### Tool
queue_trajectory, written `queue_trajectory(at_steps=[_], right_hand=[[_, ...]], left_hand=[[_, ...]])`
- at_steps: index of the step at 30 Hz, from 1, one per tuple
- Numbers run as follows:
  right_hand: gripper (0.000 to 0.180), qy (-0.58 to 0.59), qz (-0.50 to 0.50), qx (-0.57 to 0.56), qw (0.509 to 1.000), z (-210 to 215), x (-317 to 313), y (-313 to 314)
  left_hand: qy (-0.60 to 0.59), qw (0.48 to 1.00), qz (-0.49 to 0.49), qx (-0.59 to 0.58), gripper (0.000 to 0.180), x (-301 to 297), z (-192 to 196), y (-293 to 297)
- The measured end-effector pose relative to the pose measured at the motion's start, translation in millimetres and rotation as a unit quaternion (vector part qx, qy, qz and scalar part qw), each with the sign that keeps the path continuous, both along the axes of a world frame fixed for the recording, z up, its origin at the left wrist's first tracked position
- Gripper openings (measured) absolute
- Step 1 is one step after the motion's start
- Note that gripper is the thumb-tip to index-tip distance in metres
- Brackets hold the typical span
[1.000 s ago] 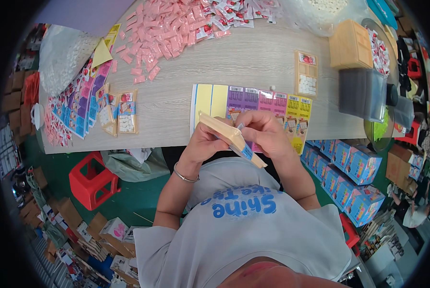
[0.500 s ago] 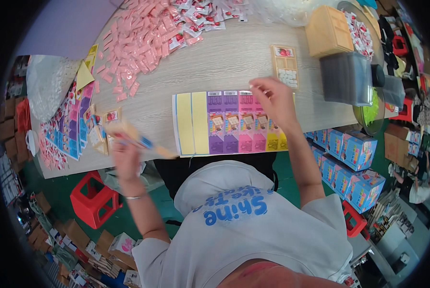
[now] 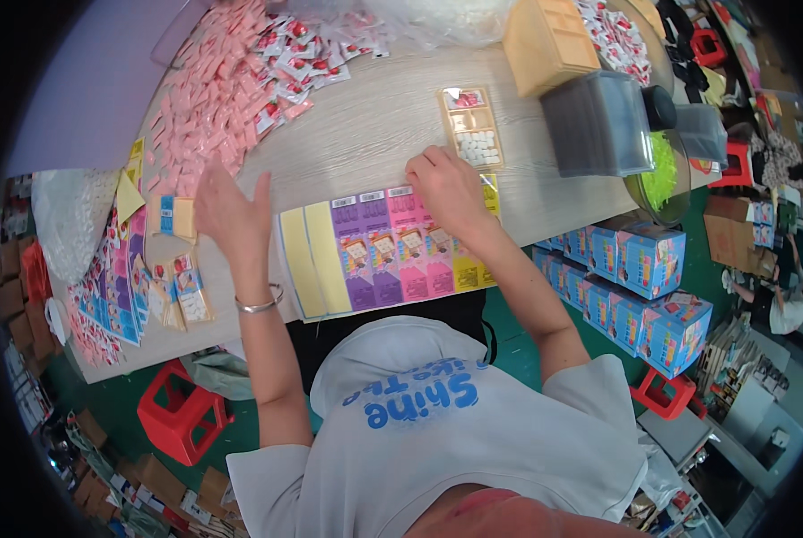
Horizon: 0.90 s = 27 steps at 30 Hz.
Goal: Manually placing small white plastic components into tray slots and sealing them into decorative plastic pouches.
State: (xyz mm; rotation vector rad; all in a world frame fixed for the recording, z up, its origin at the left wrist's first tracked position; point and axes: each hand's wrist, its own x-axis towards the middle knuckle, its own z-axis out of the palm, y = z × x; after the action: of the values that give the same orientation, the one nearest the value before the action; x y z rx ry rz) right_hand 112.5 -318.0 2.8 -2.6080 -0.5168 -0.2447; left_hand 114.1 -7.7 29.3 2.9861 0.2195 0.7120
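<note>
My left hand (image 3: 231,208) hovers open above the wooden table (image 3: 365,134), fingers spread, holding nothing, just right of a small packed card (image 3: 173,217) lying at the table's left. My right hand (image 3: 446,186) rests flat on the far edge of a row of overlapping flat cards (image 3: 379,255), yellow, purple, pink and yellow, laid along the near table edge. A clear-fronted pack with white pieces (image 3: 471,127) lies just beyond my right hand. A heap of small pink sachets (image 3: 222,90) covers the far left of the table.
A tan box (image 3: 549,45) and a grey bin (image 3: 598,121) stand at the far right. Finished colourful cards (image 3: 128,287) are stacked at the left. Blue printed boxes (image 3: 639,278) stand on the floor at right. A red stool (image 3: 182,412) sits below the table.
Both hands held one card near my chest. The left hand carried it to the left pile and let go, now lifted open. The right hand reached onto the row of cards.
</note>
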Motion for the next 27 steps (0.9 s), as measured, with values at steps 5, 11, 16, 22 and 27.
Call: queue_trajectory(at_steps=[5,11,16,22,27], right_hand=[[0.008,0.095,-0.195,0.372,0.902,8.3,-5.9,-52.6],[0.009,0.106,-0.238,0.583,0.77,-16.6,-31.0,-140.5],[0.007,0.151,-0.226,0.687,0.674,-37.7,-36.9,-145.5],[0.016,0.117,-0.221,0.77,0.586,-11.4,-25.3,-120.5],[0.021,0.229,-0.152,0.831,0.483,-11.1,-21.0,-130.5]], left_hand=[[0.152,0.937,-0.197,-0.244,0.065,15.6,3.8,-71.7],[0.043,0.997,-0.023,-0.059,0.071,28.3,-8.4,-25.1],[0.163,0.911,0.378,-0.034,0.11,17.9,-5.4,73.7],[0.201,0.902,0.377,-0.071,0.09,16.2,-29.4,124.1],[0.274,0.91,0.293,-0.102,0.072,3.9,-18.5,147.5]])
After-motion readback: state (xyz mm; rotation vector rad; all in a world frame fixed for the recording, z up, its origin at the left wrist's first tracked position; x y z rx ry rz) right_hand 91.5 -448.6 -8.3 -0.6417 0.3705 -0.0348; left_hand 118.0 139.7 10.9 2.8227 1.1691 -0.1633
